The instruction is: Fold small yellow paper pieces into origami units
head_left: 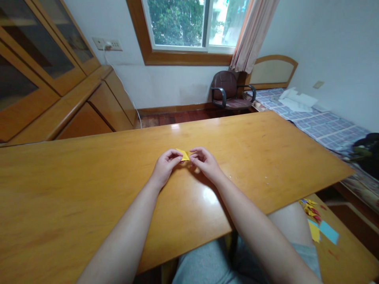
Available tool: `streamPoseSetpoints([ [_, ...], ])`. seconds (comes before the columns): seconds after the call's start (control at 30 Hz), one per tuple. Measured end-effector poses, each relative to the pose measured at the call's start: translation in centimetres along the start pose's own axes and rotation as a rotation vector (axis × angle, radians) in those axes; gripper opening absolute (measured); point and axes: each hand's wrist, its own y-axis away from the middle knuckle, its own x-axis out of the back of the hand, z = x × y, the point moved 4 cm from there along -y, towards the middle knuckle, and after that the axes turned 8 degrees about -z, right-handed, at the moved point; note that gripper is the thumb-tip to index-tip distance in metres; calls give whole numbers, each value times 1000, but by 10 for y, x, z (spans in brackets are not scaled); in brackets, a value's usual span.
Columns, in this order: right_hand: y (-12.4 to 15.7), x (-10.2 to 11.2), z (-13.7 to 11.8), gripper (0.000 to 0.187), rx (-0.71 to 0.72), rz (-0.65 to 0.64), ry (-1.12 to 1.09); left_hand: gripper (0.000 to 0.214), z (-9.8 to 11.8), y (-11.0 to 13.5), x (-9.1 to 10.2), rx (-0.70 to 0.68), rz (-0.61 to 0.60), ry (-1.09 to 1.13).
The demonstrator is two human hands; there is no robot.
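A small piece of folded yellow paper is held just above the wooden table, between my two hands. My left hand pinches its left side with thumb and forefinger. On the other side, my right hand has its thumb and fingers closed at the paper's right edge. One corner of the paper points up and to the left. My fingers cover both of its ends, so its full shape is hidden.
Right of my leg, a lower wooden surface bears folded yellow and red paper pieces, a yellow sheet and a light blue sheet. Beyond the table stand a brown armchair, a bed and a wooden cabinet.
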Motion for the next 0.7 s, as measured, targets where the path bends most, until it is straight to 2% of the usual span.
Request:
streamPoseSetpoints([
  [0.33,0,-1,-1,34,-14,-6,5,16,-4,-1,2,29,8,60],
  [0.7,-1,-2,-4,37,-37,0,41,18,-3,0,2,13,16,-9],
])
